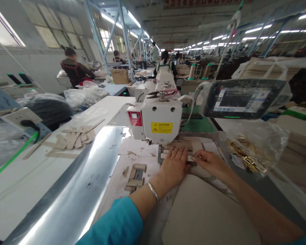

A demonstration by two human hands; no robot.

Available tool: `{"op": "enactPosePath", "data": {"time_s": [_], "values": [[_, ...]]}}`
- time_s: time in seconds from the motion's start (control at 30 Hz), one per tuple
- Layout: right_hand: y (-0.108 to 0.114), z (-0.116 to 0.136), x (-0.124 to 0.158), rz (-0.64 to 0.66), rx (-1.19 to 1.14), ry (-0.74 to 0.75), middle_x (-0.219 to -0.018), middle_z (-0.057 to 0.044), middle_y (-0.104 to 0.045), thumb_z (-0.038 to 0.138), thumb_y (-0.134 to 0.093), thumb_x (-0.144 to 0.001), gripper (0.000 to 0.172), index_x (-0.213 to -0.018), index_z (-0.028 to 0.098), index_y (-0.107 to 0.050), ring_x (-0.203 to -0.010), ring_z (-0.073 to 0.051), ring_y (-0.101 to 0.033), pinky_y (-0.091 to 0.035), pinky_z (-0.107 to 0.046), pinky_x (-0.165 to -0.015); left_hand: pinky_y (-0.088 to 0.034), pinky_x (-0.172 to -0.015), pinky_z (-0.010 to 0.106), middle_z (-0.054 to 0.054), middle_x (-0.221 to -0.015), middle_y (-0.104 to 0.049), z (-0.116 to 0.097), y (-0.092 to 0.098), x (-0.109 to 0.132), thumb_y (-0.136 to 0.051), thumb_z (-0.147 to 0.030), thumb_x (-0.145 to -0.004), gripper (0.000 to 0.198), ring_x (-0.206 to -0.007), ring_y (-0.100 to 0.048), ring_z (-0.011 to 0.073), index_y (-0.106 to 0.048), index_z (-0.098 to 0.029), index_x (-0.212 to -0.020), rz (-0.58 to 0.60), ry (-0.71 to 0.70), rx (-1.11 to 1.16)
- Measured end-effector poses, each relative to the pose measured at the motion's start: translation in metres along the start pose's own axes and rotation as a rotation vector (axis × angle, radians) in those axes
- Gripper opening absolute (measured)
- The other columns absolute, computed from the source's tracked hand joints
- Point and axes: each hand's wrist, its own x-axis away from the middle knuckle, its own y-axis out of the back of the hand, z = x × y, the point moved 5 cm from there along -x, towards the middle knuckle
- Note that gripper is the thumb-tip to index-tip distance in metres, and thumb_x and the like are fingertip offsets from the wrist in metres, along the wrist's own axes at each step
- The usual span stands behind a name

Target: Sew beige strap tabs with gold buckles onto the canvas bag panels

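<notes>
My left hand (173, 166) lies flat, fingers stretched out, on a beige fabric piece and the metal clamp frame (159, 154) under the head of a white sewing machine (162, 117). Just right of it, my right hand (210, 162) pinches a small gold-coloured metal piece (198, 156) between thumb and forefinger; its exact shape is too small to make out. A large beige panel (209, 211) spreads toward me, below both hands. The needle area is partly hidden behind the machine head and my fingers.
Left of the hands are a taped rectangular template (137, 175) and a shiny metal plate (91, 183). Beige strips (76, 136) lie on the white table. At right stand a control screen (242, 100) and a plastic bag of gold buckles (247, 153). Other people work farther back.
</notes>
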Motion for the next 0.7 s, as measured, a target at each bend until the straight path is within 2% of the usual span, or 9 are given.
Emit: {"op": "enactPosePath", "data": {"time_s": [0.13,0.23,0.37,0.5,0.7], "values": [[-0.001,-0.013,-0.023,-0.008,0.035,-0.059,-0.055,0.001,-0.053,0.048,-0.058,-0.076,0.032,-0.069,0.017,-0.065,-0.055,-0.013,-0.045,-0.031,-0.024,-0.051,-0.024,-0.117,0.042,0.015,-0.151,-0.039,0.015,-0.018,-0.008,-0.039,-0.054,-0.097,0.068,-0.142,-0.030,0.0254,-0.033,-0.007,-0.146,0.053,0.011,0.042],[-0.001,-0.023,-0.035,0.011,0.008,-0.124,-0.050,0.003,-0.046,0.050,-0.060,-0.075,0.033,-0.070,0.017,-0.065,-0.049,-0.012,-0.039,-0.026,-0.024,-0.046,-0.024,-0.117,0.042,0.014,-0.151,-0.039,0.018,-0.019,-0.015,-0.035,-0.057,-0.097,0.070,-0.143,-0.028,0.0244,-0.034,-0.007,-0.146,0.055,-0.001,0.025],[-0.001,-0.029,-0.042,0.022,0.011,-0.181,-0.050,0.003,-0.046,0.046,-0.061,-0.076,0.030,-0.072,0.017,-0.066,-0.048,-0.011,-0.038,-0.027,-0.024,-0.045,-0.024,-0.117,0.041,0.014,-0.152,-0.038,0.022,-0.017,-0.020,-0.033,-0.061,-0.096,0.073,-0.142,-0.030,0.0248,-0.035,-0.008,-0.145,0.060,-0.008,0.043],[-0.002,-0.031,-0.047,0.017,0.094,-0.188,-0.054,0.000,-0.053,0.043,-0.060,-0.077,0.028,-0.071,0.016,-0.067,-0.051,-0.013,-0.044,-0.031,-0.024,-0.048,-0.023,-0.117,0.041,0.012,-0.154,-0.036,0.025,-0.018,-0.022,-0.031,-0.063,-0.096,0.074,-0.143,-0.028,0.0251,-0.035,-0.008,-0.146,0.083,-0.016,0.077],[-0.003,-0.032,-0.052,-0.026,0.250,-0.123,-0.065,-0.004,-0.064,0.040,-0.060,-0.078,0.026,-0.070,0.017,-0.069,-0.062,-0.017,-0.056,-0.037,-0.025,-0.054,-0.023,-0.117,0.040,0.009,-0.154,-0.037,0.027,-0.027,-0.027,-0.028,-0.067,-0.094,0.077,-0.142,-0.029,0.0235,-0.036,-0.010,-0.146,0.038,-0.019,0.052]]}}
